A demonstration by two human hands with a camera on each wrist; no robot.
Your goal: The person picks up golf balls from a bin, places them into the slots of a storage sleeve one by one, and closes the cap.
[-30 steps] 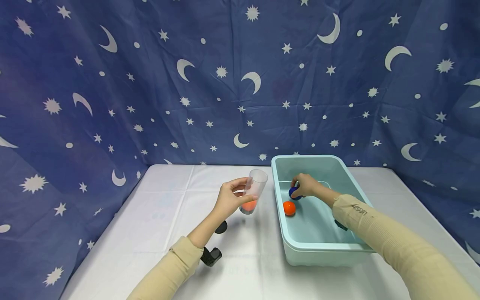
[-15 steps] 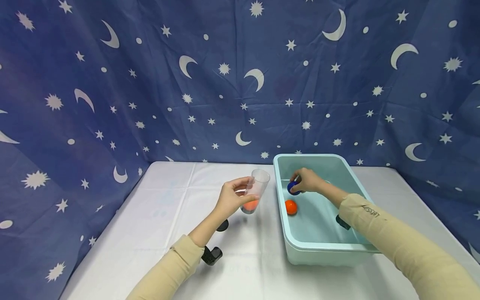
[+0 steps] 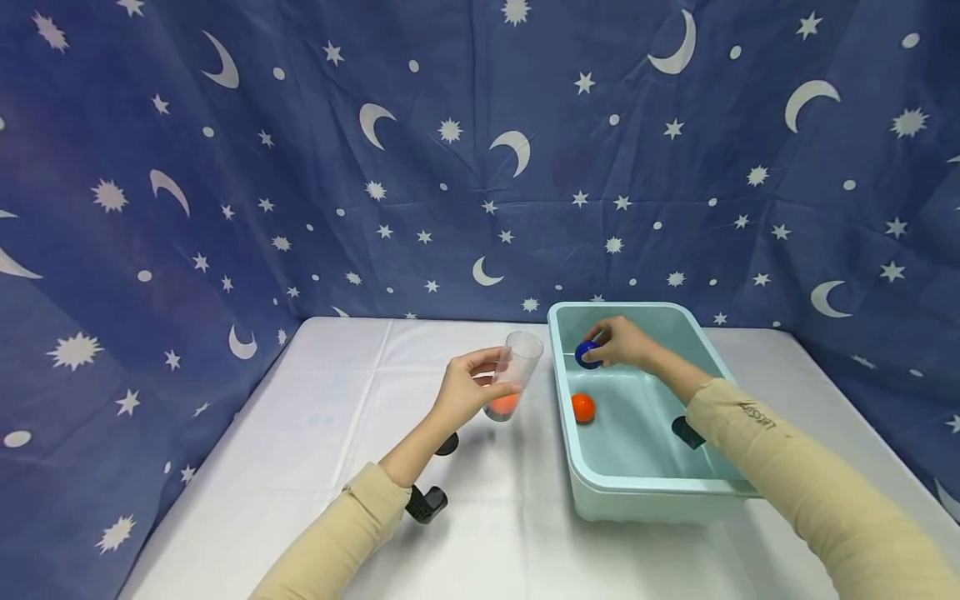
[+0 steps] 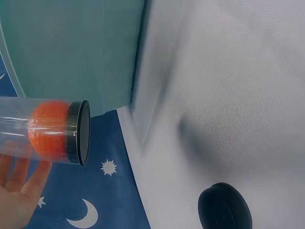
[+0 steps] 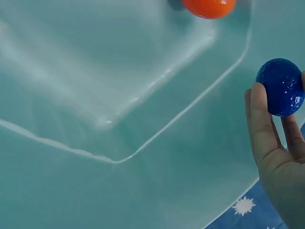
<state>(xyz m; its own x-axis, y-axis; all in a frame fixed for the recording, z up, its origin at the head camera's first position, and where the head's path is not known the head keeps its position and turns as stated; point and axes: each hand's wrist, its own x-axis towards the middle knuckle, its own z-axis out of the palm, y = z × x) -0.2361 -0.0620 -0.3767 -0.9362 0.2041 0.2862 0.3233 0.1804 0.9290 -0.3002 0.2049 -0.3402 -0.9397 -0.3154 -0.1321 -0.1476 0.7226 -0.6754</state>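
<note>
A clear plastic tube with an orange ball at its bottom is held by my left hand, thumb on one side and fingers on the other. It tilts a little, its top leaning right, above the table. The tube's lower end has a black cap. My right hand pinches a blue dimpled golf ball inside the light teal tub, above its floor near the far left part. A second orange ball lies in the tub along the left wall.
A round black lid lies on the white tablecloth, partly behind my left forearm. The tub's raised walls stand around my right hand. A blue star-and-moon curtain hangs behind the table.
My right hand has lifted the blue golf ball upward from the tub floor, away from the orange ball. The left hand keeps its hold on the tube, nearly still.
</note>
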